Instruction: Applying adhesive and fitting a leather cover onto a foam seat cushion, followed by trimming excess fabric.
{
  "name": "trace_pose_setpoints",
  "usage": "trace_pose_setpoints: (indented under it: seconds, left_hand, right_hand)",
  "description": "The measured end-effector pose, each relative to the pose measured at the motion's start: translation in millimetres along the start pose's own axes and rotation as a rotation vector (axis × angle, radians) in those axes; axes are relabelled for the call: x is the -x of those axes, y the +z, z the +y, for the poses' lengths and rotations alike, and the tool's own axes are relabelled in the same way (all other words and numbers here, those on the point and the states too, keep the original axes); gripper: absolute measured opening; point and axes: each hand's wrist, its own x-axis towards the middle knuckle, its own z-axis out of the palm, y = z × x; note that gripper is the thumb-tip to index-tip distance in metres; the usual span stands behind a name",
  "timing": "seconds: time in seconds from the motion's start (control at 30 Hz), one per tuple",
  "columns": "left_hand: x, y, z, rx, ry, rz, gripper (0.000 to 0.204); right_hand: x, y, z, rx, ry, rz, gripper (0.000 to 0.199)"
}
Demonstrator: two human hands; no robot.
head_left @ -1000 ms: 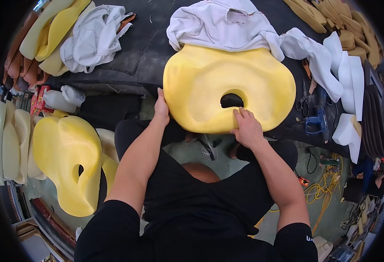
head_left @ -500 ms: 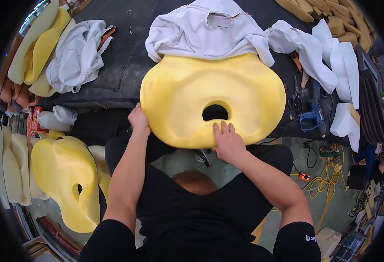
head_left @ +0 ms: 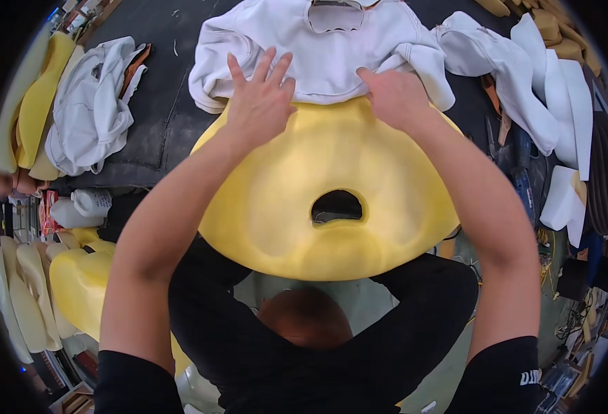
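A yellow foam seat cushion [head_left: 262, 207] with a rounded hole lies before me, its near edge over my thighs. A white fabric cover [head_left: 324, 62] with an oblong opening covers its far end in loose folds. My left hand [head_left: 261, 100] rests on the cover's near edge, fingers spread, the heel of the hand over the foam. To the right, my right hand [head_left: 395, 98] has its fingers curled at the cover's edge, pinching the fabric. The fingertips of that hand are partly hidden.
A crumpled white cover [head_left: 93, 103] lies on the black table [head_left: 155, 131] at left, another white cover [head_left: 494, 69] at right. White foam pieces [head_left: 572, 117] and a blue power tool [head_left: 523, 190] are on the right. Another yellow foam cushion [head_left: 79, 286] stands at lower left.
Both hands have moved from the cushion's near part up to the cover's edge. The cushion has come nearer to me, and my right hand has closed on the fabric.
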Motion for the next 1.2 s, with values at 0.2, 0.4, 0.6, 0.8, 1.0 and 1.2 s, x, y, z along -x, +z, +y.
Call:
trace_pose_setpoints:
  seconds: [0.2, 0.4, 0.6, 0.8, 1.0, 1.2]
  left_hand:
    - [-31, 2, -24, -0.039, -0.009, 0.056, 0.018]
    - [-36, 2, -39, -0.042, 0.026, 0.218, 0.007]
    - [11, -8, -61, 0.268, 0.050, 0.218, 0.016]
    - [-7, 10, -191, 0.616, -0.541, 0.302, 0.051]
    - [-18, 67, -266, 1.435, -1.213, -0.380, 0.109]
    - [-34, 85, -240, 2.168, -0.825, -0.513, 0.077]
  right_hand:
    - [-32, -9, 33, -0.133, 0.054, 0.336, 0.018]
    - [-12, -15, 39, -0.286, -0.027, 0.336, 0.027]
    - [19, -32, 82, -0.444, 0.110, 0.384, 0.037]
    - [19, -32, 222, -0.653, 0.572, 0.311, 0.039]
    - [-28, 12, 238, -1.231, 0.882, -0.158, 0.049]
    - [-58, 32, 236, -1.668, 0.735, -0.346, 0.030]
